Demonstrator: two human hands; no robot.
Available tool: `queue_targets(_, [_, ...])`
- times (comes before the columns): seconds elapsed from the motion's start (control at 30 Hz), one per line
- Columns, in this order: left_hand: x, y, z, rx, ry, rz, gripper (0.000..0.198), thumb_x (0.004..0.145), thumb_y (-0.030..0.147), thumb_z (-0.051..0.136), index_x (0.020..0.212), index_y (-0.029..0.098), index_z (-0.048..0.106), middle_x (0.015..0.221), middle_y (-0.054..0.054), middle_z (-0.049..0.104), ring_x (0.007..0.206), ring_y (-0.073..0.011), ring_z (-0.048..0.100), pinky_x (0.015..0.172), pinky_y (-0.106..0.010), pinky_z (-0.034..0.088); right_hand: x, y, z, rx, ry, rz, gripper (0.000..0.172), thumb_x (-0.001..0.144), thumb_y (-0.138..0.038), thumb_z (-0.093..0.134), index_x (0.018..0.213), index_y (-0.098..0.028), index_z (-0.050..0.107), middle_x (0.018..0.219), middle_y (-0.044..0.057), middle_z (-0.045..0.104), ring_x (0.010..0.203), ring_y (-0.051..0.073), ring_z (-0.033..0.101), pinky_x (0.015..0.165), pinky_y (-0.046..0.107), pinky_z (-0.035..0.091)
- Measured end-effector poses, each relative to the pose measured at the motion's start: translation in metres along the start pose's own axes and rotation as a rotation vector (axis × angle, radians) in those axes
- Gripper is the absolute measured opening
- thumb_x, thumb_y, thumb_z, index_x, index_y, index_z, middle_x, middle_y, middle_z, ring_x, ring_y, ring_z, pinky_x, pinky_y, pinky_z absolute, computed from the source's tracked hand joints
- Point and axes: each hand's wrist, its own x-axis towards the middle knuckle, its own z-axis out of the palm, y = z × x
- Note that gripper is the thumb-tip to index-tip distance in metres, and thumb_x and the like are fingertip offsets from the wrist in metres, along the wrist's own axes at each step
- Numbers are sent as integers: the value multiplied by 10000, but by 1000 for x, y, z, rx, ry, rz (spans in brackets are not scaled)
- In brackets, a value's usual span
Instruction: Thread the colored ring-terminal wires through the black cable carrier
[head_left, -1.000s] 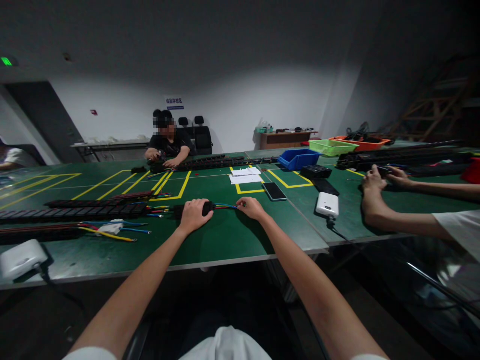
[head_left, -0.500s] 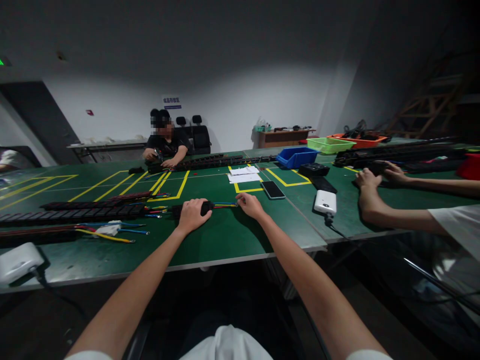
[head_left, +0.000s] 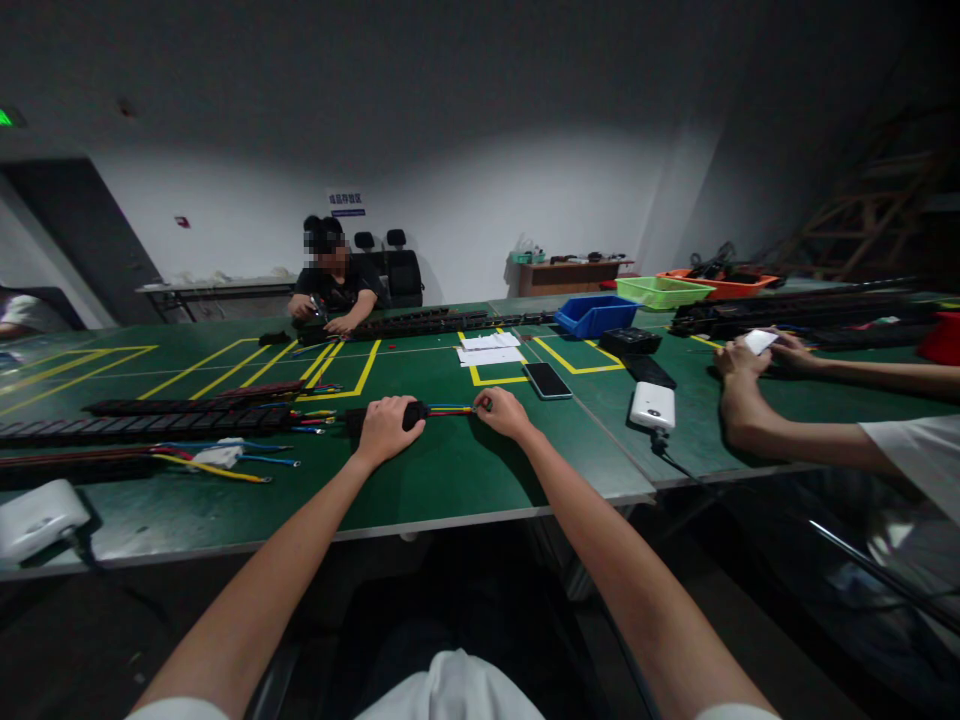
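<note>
My left hand is wrapped over a short black cable chain lying on the green table. Out of the chain's right end runs a bundle of thin wires, blue, yellow and red. At their far tips, the thumb and fingers of my right hand are pinched together on the wire ends. Those tips are mostly hidden by the fingers. To the left lie longer black cable chains with coloured wires coming out, some ending in ring terminals.
A phone, papers and a blue bin are beyond my right hand. White power banks with cables sit on both sides. One co-worker sits opposite; another's hands are at the right, holding something with a bright face.
My hands stay almost where they were, still on the chain and the wire ends. At the right, the object in the co-worker's hands now shows a bright white face.
</note>
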Motion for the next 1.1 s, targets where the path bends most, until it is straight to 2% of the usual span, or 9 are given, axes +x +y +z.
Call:
queue_targets(0.27, [0, 0, 0, -18, -1, -5, 402, 913, 488, 562, 1199, 214, 637, 1100, -125, 707, 1044, -336, 620, 936, -479, 419, 3, 0, 1, 59, 3, -4, 146, 885, -191, 612, 993, -207, 708, 935, 16, 707, 777, 136, 618, 662, 226, 427])
queue_targets(0.47, [-2, 2, -3, -19, -8, -9, 398, 912, 481, 574, 1195, 207, 633, 1093, -116, 707, 1037, -326, 619, 930, -472, 418, -1, -2, 0, 61, -30, -6, 122, 854, -190, 632, 900, -222, 740, 848, 3, 723, 750, 144, 638, 644, 226, 420])
queue_targets(0.63, [-4, 3, -1, -2, -21, -29, 412, 904, 480, 595, 1220, 218, 629, 1137, -115, 707, 1077, -316, 609, 959, -465, 409, -2, -1, 2, 45, 4, 13, 231, 875, -248, 634, 1085, -222, 728, 861, 14, 735, 747, 165, 646, 651, 245, 423])
queue_targets(0.8, [-5, 3, 0, -1, -29, -38, 417, 906, 479, 601, 1232, 220, 629, 1130, -108, 708, 1077, -308, 610, 969, -460, 405, -3, 2, 2, 34, -28, -30, 176, 896, -286, 619, 963, -247, 776, 894, 19, 761, 790, 180, 671, 678, 254, 442])
queue_targets(1.1, [-6, 2, 0, -7, -23, -32, 416, 908, 479, 605, 1223, 209, 623, 1128, -111, 707, 1071, -306, 611, 966, -456, 405, -3, 1, 1, 28, -19, -63, 201, 883, -290, 619, 977, -232, 787, 892, 31, 762, 787, 187, 667, 668, 257, 434])
